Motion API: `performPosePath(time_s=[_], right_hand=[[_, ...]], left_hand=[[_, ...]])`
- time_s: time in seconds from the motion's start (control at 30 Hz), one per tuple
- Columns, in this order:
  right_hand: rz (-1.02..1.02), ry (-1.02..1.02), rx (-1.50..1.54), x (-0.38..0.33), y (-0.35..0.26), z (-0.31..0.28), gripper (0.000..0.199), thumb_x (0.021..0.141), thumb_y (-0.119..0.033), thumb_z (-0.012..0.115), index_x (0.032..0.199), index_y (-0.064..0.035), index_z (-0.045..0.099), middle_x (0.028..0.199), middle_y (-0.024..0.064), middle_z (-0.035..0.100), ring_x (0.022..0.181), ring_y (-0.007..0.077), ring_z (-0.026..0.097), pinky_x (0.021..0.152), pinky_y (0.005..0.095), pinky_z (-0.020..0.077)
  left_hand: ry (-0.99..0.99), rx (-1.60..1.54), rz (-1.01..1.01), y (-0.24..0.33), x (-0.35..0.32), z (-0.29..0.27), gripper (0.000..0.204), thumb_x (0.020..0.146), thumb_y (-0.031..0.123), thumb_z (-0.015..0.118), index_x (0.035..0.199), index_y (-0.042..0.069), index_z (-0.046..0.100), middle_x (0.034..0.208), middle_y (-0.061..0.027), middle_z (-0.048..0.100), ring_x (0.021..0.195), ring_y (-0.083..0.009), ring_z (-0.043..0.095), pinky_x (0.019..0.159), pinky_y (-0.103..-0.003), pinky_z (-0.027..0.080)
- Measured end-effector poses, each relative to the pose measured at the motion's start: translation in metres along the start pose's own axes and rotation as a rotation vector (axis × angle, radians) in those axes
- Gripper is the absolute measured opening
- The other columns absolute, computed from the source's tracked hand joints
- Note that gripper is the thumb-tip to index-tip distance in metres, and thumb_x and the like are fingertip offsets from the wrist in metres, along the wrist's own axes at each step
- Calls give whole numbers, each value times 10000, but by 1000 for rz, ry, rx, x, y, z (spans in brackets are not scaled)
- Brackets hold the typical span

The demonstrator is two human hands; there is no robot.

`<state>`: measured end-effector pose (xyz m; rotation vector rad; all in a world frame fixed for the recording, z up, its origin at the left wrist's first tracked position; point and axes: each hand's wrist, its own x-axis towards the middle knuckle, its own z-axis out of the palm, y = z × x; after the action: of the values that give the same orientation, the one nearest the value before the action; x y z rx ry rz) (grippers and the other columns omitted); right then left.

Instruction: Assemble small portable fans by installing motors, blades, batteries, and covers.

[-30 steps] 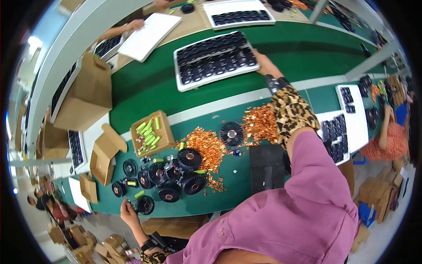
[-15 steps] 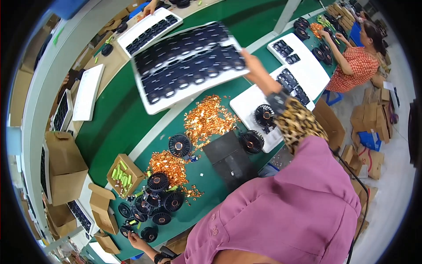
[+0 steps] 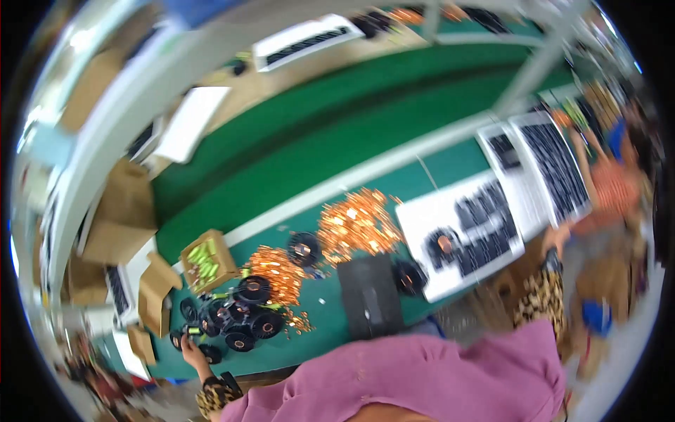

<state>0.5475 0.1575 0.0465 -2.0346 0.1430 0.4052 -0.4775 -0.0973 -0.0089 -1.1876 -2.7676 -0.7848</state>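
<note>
At the right side, my right hand (image 3: pixel 557 238) grips the near end of a white foam tray (image 3: pixel 587 205) filled with rows of black parts. This tray lies over another white tray (image 3: pixel 524 190), close to a person in an orange top. At the lower left my left hand (image 3: pixel 192 354) is closed on the edge of a small black fan (image 3: pixel 177 340). Beside it is a cluster of black round fans (image 3: pixel 254 289) with green cells among them. Motion blurs the right hand and its tray.
Small copper-coloured pieces lie in two heaps (image 3: pixel 358 224) on the green table. A cardboard box (image 3: pixel 223 271) holds green cells. A dark board (image 3: pixel 369 299) sits before me, left of a white tray (image 3: pixel 415 218) with black fans. A pale post (image 3: pixel 527 77) rises behind.
My right hand has swung the filled tray from above the table's middle to the far right, over another tray. My left hand stays by the fans. The whole view has turned.
</note>
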Motion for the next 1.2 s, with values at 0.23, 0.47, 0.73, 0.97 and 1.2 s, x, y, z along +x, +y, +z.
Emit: performPosePath(time_s=[0.23, 0.47, 0.73, 0.97, 1.2], right_hand=[[-279, -258, 147, -22, 32, 78, 345, 926, -302, 465, 1073, -29, 614, 1026, 95, 636, 886, 216, 612, 775, 354, 472], [-537, -301, 44, 30, 44, 3, 326, 910, -275, 490, 1088, -33, 616, 1026, 121, 637, 870, 216, 620, 766, 355, 475], [-801, -646, -128, -88, 29, 68, 342, 905, -262, 517, 1129, -21, 610, 1024, 106, 632, 867, 169, 606, 750, 308, 477], [-1332, -1502, -442, -404, 93, 112, 142, 868, -68, 574, 980, -17, 646, 886, 117, 662, 781, 196, 644, 706, 296, 500], [-1575, -1731, -323, -497, 131, 112, 137, 837, -49, 602, 965, -24, 641, 859, 120, 653, 755, 251, 640, 665, 324, 501]], left_hand=[[-4, 164, -23, 17, -12, 22, 312, 847, 76, 535, 1154, 51, 583, 1075, -166, 630, 1013, -331, 587, 894, -389, 447], [-12, 130, 2, 42, -15, 21, 508, 794, -37, 454, 1262, 146, 527, 1202, -167, 561, 1085, -353, 539, 911, -391, 439], [7, -103, -42, 114, 32, 7, 208, 835, 216, 620, 954, 55, 674, 805, -132, 669, 707, -215, 642, 673, -293, 490], [-91, -6, 260, 164, 77, 53, 207, 764, 221, 663, 932, 102, 688, 845, -113, 659, 787, -275, 639, 721, -361, 505], [-223, 188, 514, 200, 84, 67, 169, 745, 231, 654, 882, 145, 704, 848, -55, 637, 853, -258, 602, 752, -399, 485]])
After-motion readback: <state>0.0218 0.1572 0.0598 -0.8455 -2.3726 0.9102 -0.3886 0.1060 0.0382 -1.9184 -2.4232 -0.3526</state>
